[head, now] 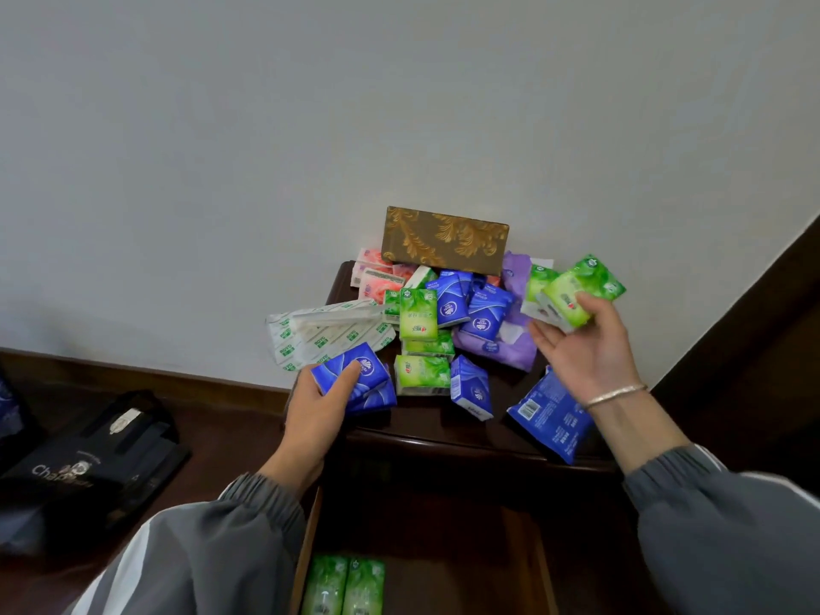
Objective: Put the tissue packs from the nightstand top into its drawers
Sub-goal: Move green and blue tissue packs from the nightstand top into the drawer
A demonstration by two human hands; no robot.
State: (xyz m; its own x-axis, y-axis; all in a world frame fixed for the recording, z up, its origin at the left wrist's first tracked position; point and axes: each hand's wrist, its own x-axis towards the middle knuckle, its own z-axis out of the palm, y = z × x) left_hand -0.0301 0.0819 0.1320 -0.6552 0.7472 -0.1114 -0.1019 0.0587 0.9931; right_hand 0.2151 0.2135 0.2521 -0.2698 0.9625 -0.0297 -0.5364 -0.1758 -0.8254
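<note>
Plastic-wrapped, likely soft, light, slick; best pinched across broad faces. Grips blue packs (377, 392) in left hand (315, 410) at 8 o'clock of nightstand top (421, 421), green packs (594, 277) in right hand (585, 348) at 2.

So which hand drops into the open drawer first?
Probably left: the left hand grips blue packs at the front edge, just above the drawer; the right hand holds green packs farther back.

Your left hand (317, 406): two blue packs (355, 379). Your right hand (585, 348): at least two green packs (577, 295). Drawer (306, 548): two more green packs (341, 583). One gold box (446, 239).
</note>
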